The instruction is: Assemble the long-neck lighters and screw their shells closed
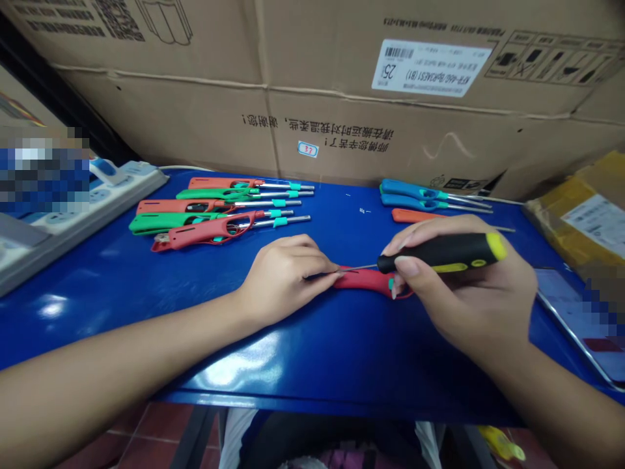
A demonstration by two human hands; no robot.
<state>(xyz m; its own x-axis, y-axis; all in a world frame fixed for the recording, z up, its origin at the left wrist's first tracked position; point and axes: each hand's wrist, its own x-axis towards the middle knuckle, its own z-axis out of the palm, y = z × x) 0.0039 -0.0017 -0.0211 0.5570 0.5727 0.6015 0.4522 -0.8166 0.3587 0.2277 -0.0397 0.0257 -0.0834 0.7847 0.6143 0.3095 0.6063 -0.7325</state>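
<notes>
A red long-nosed lighter (367,280) lies on the blue table (312,352) in front of me. My left hand (286,277) is closed, pinching its left end and pressing it down. My right hand (469,286) grips a screwdriver (442,253) with a black and yellow handle. The thin metal tip of the screwdriver touches the red body of the lighter just right of my left fingertips. My right fingers also rest against the lighter's right end.
Several red and green lighters (215,208) lie in a row at the back left. Two blue ones (424,194) and an orange one (415,216) lie at the back right. A white power strip (97,195) sits left. Cardboard boxes (342,85) stand behind. A phone (581,319) lies right.
</notes>
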